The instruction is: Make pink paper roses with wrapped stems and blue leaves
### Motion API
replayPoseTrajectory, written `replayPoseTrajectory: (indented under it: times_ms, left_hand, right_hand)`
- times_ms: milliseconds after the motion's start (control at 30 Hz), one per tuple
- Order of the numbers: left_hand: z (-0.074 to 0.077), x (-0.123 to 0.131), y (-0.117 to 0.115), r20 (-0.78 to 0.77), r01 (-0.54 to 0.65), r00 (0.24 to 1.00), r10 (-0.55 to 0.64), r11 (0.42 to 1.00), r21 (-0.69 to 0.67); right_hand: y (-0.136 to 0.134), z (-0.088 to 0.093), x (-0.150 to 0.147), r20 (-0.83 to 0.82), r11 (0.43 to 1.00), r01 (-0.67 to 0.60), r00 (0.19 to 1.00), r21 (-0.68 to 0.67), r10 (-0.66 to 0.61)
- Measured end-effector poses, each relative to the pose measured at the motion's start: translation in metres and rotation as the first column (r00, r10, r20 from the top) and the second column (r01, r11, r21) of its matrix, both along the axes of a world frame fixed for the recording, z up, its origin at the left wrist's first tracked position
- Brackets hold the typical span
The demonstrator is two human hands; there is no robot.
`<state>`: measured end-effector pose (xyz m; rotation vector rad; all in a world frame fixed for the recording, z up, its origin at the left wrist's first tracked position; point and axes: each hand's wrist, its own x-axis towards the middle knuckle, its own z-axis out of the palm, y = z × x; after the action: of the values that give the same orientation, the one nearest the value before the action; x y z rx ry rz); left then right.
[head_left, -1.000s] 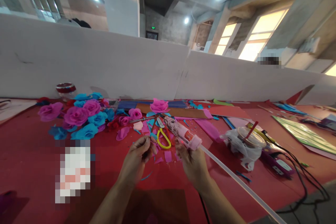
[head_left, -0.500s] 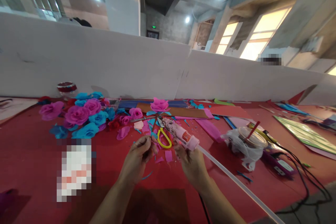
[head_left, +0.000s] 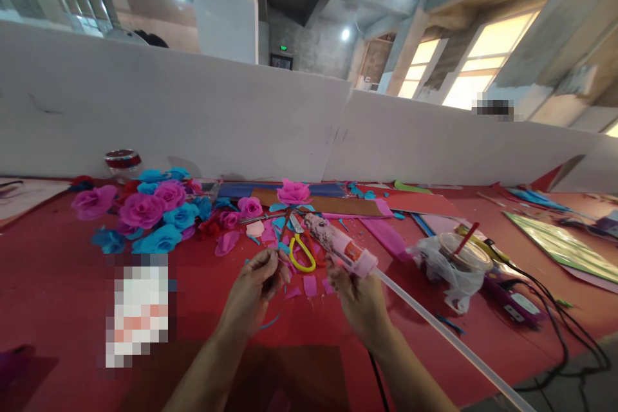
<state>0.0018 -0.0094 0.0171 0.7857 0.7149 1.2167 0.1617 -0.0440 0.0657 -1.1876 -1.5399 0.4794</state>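
My left hand (head_left: 261, 280) is closed, its fingers pinching the thin stem of a pink paper flower (head_left: 293, 192). The bloom stands upright beyond the fingers, with blue paper pieces just below it. In my right hand (head_left: 357, 290) is a pink glue gun (head_left: 342, 246), its dirty nozzle end pointing left toward the flower's stem. A long clear glue stick (head_left: 449, 341) sticks out of the gun's back end toward the lower right. Between the hands, scissors with a yellow handle (head_left: 302, 257) lie on the table among pink and blue paper scraps.
Pink, blue and red paper flowers (head_left: 157, 209) are heaped at the left, near a red-lidded jar (head_left: 122, 159). Paper strips (head_left: 333, 205) lie along the white partition (head_left: 217, 122). At the right are a bagged cup with a straw (head_left: 461, 254), a purple device (head_left: 514, 302) and black cables (head_left: 562, 335).
My right hand has drawn the glue gun slightly right, away from the stem, uncovering more of the scissors. My left hand and the flower have hardly moved.
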Motion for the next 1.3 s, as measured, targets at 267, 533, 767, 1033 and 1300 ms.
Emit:
replayPoseTrajectory:
  times_ms: [267, 533, 767, 1033, 1300]
  left_hand:
    - [0.0009, 0.0004, -0.0012, -0.008, -0.005, 1.0, 0.005, 1.0, -0.006]
    - [0.0013, 0.0004, -0.0012, -0.009, -0.013, 1.0, 0.013, 1.0, -0.016]
    - [0.004, 0.0015, -0.0021, -0.011, 0.013, 1.0, -0.013, 1.0, -0.024]
    - [0.0053, 0.0, -0.0044, 0.042, 0.071, 0.997, -0.07, 0.997, -0.034]
    - [0.0061, 0.0, -0.0033, 0.083, 0.076, 0.994, -0.071, 0.995, -0.06]
  right_hand:
    - [0.0075, -0.0048, -0.0007, 0.012, 1.0, -0.009, 1.0, -0.028, 0.009]
    - [0.0034, 0.0, 0.0028, 0.024, 1.0, 0.03, 0.999, -0.002, -0.03]
    - [0.0038, -0.006, -0.0009, 0.001, 0.999, -0.028, 1.0, -0.027, 0.028]
    - [0.0034, -0.0039, 0.0027, -0.005, 1.0, 0.005, 1.0, -0.029, -0.005]
    - [0.0012, -0.0025, 0.001, 0.002, 0.999, 0.018, 1.0, -0.039, -0.018]
